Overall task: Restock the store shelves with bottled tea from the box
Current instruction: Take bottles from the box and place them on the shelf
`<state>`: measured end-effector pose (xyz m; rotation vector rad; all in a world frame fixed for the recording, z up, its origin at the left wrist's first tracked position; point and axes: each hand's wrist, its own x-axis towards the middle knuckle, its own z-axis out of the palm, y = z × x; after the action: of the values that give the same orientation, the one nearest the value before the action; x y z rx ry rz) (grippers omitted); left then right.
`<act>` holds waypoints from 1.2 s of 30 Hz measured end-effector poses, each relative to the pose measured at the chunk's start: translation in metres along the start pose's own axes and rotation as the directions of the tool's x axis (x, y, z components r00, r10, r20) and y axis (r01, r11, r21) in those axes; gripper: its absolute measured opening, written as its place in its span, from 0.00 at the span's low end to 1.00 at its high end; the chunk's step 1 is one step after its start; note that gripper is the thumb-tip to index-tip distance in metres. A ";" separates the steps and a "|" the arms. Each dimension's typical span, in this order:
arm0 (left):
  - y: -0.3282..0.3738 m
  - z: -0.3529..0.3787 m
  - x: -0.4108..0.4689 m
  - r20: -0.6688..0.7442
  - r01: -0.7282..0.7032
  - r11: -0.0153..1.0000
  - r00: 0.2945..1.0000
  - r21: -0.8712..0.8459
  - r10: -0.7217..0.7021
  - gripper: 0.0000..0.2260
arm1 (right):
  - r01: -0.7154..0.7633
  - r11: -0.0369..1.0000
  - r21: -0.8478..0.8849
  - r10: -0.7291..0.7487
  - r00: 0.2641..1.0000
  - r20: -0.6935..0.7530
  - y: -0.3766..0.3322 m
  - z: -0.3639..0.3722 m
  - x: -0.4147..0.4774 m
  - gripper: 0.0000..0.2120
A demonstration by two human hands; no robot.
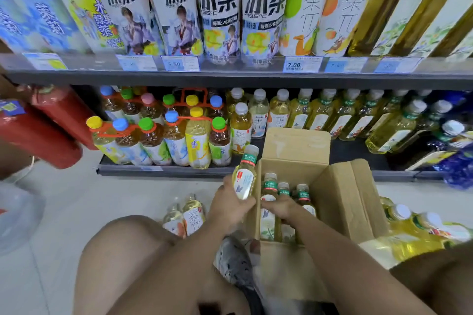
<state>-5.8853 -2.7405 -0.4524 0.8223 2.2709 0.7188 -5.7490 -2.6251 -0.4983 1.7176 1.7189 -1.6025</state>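
L hand (230, 206) grips a tea bottle (244, 178) by its lower body, cap tilted up and right, just outside the box (332, 194) left wall. R hand (280, 207) is inside the box, fingers curled round a boxed bottle (270, 184). Other bottles (303, 193) stand just right of that grip. Lower shelf (163, 170) lies beyond the L grip, and floor bottles (190, 216) are near its left.

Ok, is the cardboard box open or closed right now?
Open. The box has flaps folded back, bottles show upright inside, and the right hand reaches in.
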 end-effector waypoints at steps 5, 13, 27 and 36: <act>-0.001 -0.001 0.000 -0.009 -0.003 1.000 1.000 -0.003 0.003 0.29 | -0.010 0.997 0.078 0.010 1.000 0.005 0.000 0.001 0.001 0.26; 0.017 -0.014 -0.013 -0.077 -0.114 0.992 0.991 -0.049 0.110 0.32 | 0.083 0.978 0.189 -0.084 0.996 -0.006 0.001 -0.022 -0.038 0.19; 0.153 -0.101 -0.097 -0.232 -0.509 0.860 0.841 -0.033 0.489 0.37 | 0.596 0.798 -0.089 -0.586 0.731 -0.350 -0.079 -0.135 -0.218 0.34; 0.300 -0.207 -0.124 -0.393 -0.667 0.745 0.681 0.012 0.617 0.36 | 0.764 0.551 -0.335 -0.807 0.387 -0.446 -0.183 -0.244 -0.384 0.34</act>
<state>-5.8417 -2.6863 -0.0738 1.5719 2.1897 1.4428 -5.6639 -2.5989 -0.0160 1.4462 3.2478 -1.2620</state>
